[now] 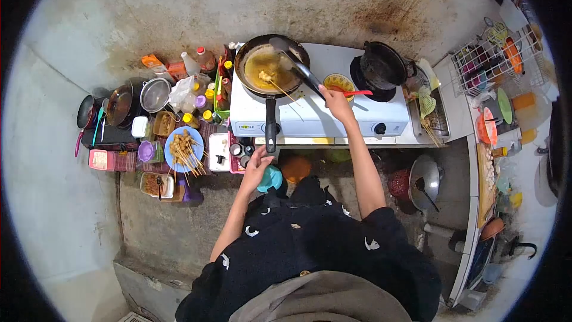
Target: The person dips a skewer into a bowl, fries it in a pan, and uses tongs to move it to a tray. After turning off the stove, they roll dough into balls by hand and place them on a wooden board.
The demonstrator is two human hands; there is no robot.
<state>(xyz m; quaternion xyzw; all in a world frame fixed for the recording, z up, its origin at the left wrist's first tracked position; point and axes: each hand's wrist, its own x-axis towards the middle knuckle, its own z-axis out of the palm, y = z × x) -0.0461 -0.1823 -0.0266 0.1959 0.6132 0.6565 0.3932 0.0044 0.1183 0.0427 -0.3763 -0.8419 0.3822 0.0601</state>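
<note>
A frying pan (271, 96) with oil sits on the left burner of a white gas stove (333, 116), its black handle pointing toward me. One skewer (275, 85) with pale coated food lies in the oil, its stick leaning over the rim. My right hand (337, 105) grips a spatula (308, 77) by its dark handle, and the blade reaches over the pan. Just below the end of the pan handle is my left hand (256, 169), fingers loosely apart with nothing in them. Beside my right hand is a patterned yellow bowl (335, 80) with a red spoon (357, 92).
A black pot (382, 64) stands on the right burner. Left of the stove, a blue plate (197, 138) bears several skewers, with bottles and tubs around it. A wire rack (476, 59) and a crowded counter are at the right. A metal wok (426, 170) is below the counter.
</note>
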